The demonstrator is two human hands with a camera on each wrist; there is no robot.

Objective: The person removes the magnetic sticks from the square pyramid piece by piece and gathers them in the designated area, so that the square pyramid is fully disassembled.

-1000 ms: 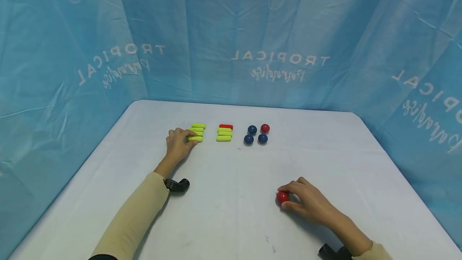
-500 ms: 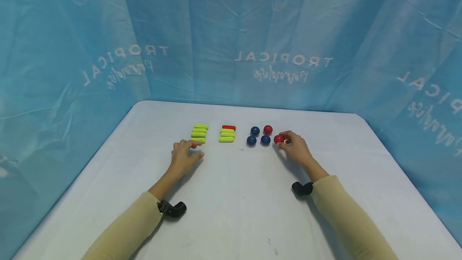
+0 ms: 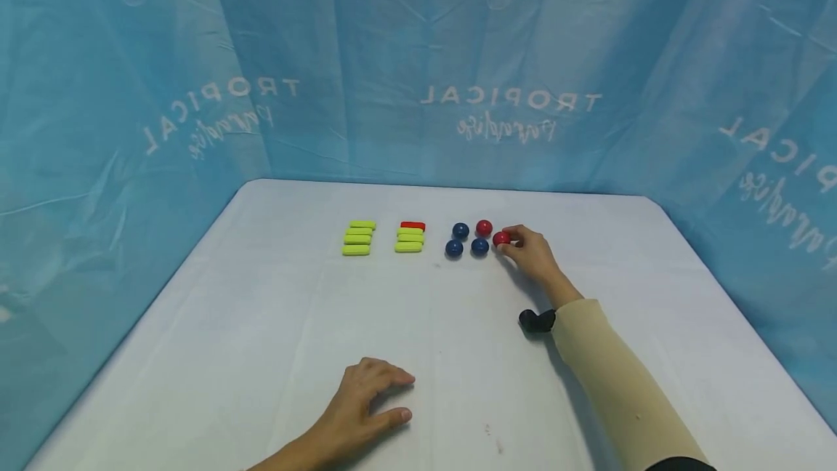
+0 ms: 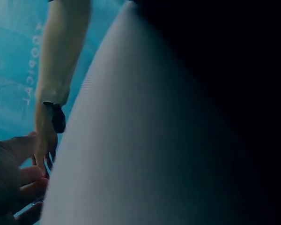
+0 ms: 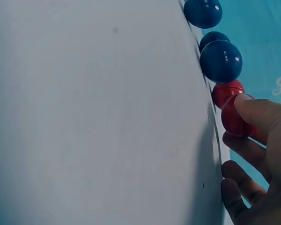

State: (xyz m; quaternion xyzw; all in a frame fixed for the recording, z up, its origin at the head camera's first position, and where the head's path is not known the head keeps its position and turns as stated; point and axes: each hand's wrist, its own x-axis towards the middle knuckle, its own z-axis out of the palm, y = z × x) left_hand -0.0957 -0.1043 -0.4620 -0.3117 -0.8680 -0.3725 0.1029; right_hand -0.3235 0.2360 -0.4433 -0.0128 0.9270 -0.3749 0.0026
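Note:
My right hand (image 3: 531, 253) pinches a red ball (image 3: 501, 238) between thumb and fingers at the right end of a group of balls. In the right wrist view the thumb lies over that red ball (image 5: 236, 117). Just left of it are another red ball (image 3: 484, 227) and several dark blue balls (image 3: 480, 247). Low in the head view, my left hand (image 3: 362, 405) holds nothing above the near part of the table, thumb and fingers spread apart. The left wrist view is dark and shows part of the left hand (image 4: 14, 178) at its edge.
Left of the balls lie two stacked-looking rows of small sticks: yellow-green sticks (image 3: 357, 239) at the left, and yellow-green ones (image 3: 409, 246) with a red stick (image 3: 413, 226) at their far end. A white-covered table (image 3: 261, 311) meets a blue printed curtain (image 3: 392, 57) behind.
My right hand carried the red ball from the near right to the far group. My left hand left the yellow-green sticks and drew back towards the near side.

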